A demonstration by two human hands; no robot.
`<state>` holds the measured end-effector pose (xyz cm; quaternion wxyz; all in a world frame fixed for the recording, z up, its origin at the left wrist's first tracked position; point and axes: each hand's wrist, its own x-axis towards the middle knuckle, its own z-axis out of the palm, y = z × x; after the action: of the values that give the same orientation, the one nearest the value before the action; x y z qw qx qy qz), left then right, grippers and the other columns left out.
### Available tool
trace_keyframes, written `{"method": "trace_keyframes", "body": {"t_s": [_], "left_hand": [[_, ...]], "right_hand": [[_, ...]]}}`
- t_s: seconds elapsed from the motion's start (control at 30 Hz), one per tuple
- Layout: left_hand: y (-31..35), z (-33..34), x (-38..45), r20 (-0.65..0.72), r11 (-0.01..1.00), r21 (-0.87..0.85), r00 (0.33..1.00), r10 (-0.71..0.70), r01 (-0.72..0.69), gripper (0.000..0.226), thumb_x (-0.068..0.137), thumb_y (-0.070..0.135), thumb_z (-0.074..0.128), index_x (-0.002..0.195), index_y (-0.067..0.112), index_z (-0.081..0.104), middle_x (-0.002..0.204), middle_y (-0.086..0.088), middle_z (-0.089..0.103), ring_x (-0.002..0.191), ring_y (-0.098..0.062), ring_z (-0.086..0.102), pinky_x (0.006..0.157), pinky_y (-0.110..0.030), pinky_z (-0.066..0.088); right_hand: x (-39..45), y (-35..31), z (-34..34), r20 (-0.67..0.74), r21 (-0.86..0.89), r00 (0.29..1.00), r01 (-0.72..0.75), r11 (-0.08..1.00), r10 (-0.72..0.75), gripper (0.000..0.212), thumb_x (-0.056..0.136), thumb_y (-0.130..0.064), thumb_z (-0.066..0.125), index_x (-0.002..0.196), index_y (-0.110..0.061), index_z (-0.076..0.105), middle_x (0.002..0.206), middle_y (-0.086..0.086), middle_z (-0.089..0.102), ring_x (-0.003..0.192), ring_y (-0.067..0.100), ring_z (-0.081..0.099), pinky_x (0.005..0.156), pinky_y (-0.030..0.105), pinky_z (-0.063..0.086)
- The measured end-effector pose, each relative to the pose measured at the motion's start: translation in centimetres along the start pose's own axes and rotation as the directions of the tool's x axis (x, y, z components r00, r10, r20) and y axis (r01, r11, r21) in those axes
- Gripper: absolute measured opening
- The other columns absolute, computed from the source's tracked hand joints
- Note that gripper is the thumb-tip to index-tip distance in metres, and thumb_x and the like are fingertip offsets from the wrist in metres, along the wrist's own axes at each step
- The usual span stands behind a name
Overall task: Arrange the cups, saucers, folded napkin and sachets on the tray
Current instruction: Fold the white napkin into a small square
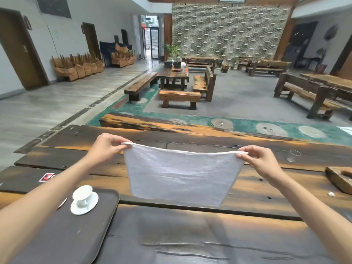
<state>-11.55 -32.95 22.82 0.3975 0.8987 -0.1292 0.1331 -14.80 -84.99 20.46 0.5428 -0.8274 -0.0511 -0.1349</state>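
left hand [106, 147] and right hand [261, 161] each pinch a top corner of the white cloth napkin [182, 174], which hangs spread above the dark wooden counter [190, 235], right of the brown plastic tray [62, 235]

The dark, orange-streaked plank bench [190, 221] carried a brown tray [62, 235] at its near left, a red sachet [46, 177] beyond it, and a wooden block [338, 181] with a small white scrap [331, 193] at the right.
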Motion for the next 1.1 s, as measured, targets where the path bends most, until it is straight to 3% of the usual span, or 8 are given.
{"method": "trace_keyframes", "body": {"t_s": [0.13,0.27,0.37,0.5,0.63,0.77,0.93,1.1], "left_hand": [[-0.7,0.7,1.2,0.008,0.996,0.066,0.998,-0.068,0.068,0.008,0.083,0.021,0.082,0.087,0.028,0.084,0.084,0.012,0.080,0.083,0.002,0.074,0.076,-0.026,0.057],[-1.1,1.3,2.7,0.025,0.983,0.132,0.991,-0.133,0.129,0.013,0.081,0.020,0.084,0.079,0.033,0.081,0.068,0.016,0.076,0.062,0.004,0.070,0.065,-0.022,0.056],[-1.8,1.3,3.9,0.016,0.980,0.083,0.983,-0.182,0.180,0.009,0.082,0.017,0.082,0.081,0.026,0.084,0.071,0.013,0.078,0.072,-0.004,0.075,0.074,-0.031,0.062],[-2.2,0.7,4.8,-0.048,0.987,0.021,0.986,-0.161,0.162,0.003,0.082,0.024,0.083,0.083,0.027,0.084,0.078,0.013,0.080,0.082,-0.006,0.075,0.078,-0.032,0.059],[-2.3,-0.2,3.4,-0.094,0.990,-0.056,0.986,-0.134,0.130,0.003,0.083,0.025,0.083,0.084,0.028,0.083,0.080,0.014,0.080,0.084,-0.007,0.075,0.082,-0.031,0.056],[-3.6,0.0,-2.7,-0.015,0.980,-0.109,0.986,-0.168,0.166,0.007,0.083,0.018,0.082,0.087,0.023,0.084,0.086,0.009,0.081,0.089,-0.010,0.076,0.084,-0.029,0.057],[-7.7,3.0,-14.9,0.159,0.948,-0.059,0.940,-0.301,0.314,0.023,0.082,0.003,0.080,0.082,0.025,0.084,0.086,0.016,0.080,0.084,0.004,0.073,0.075,-0.007,0.052],[-11.7,6.2,-26.5,0.332,0.870,0.080,0.810,-0.484,0.487,0.019,0.079,0.013,0.085,0.076,0.031,0.084,0.083,0.020,0.079,0.086,0.002,0.074,0.083,-0.022,0.053]], "right_hand": [[2.1,0.1,1.1,0.034,-0.106,0.997,-0.068,0.992,0.072,0.008,0.085,-0.019,0.084,0.089,-0.014,0.079,0.085,0.007,0.079,0.074,0.012,0.064,0.073,0.029,0.053],[4.0,-0.1,2.5,0.031,-0.123,0.987,-0.151,0.981,0.156,0.010,0.085,-0.015,0.083,0.089,-0.008,0.077,0.077,0.008,0.075,0.067,0.015,0.065,0.059,0.023,0.054],[5.0,0.0,3.1,0.001,-0.091,0.984,-0.176,0.980,0.177,0.007,0.090,-0.010,0.078,0.094,-0.005,0.077,0.079,0.007,0.077,0.068,0.013,0.071,0.053,0.014,0.053],[5.1,-0.2,3.1,-0.036,-0.043,0.987,-0.161,0.986,0.160,0.005,0.093,-0.008,0.074,0.095,-0.009,0.077,0.082,0.005,0.078,0.077,0.014,0.073,0.065,0.022,0.060],[3.3,-0.4,2.9,-0.016,-0.045,0.993,-0.114,0.992,0.113,0.008,0.092,-0.008,0.075,0.092,-0.016,0.078,0.081,0.004,0.079,0.073,0.007,0.073,0.064,0.024,0.059],[-1.8,1.5,3.8,0.048,-0.040,0.989,-0.139,0.989,0.141,0.011,0.091,-0.005,0.075,0.088,-0.015,0.078,0.076,0.000,0.078,0.070,0.006,0.070,0.059,0.020,0.059],[-11.9,7.7,6.5,0.160,-0.164,0.952,-0.235,0.958,0.261,0.015,0.090,-0.003,0.075,0.088,-0.017,0.080,0.087,-0.010,0.080,0.073,0.005,0.071,0.062,0.021,0.059],[-21.6,13.2,9.2,0.325,-0.325,0.862,-0.285,0.902,0.389,0.022,0.092,-0.014,0.076,0.089,-0.035,0.081,0.092,-0.017,0.079,0.087,0.003,0.071,0.066,0.022,0.057]]}}
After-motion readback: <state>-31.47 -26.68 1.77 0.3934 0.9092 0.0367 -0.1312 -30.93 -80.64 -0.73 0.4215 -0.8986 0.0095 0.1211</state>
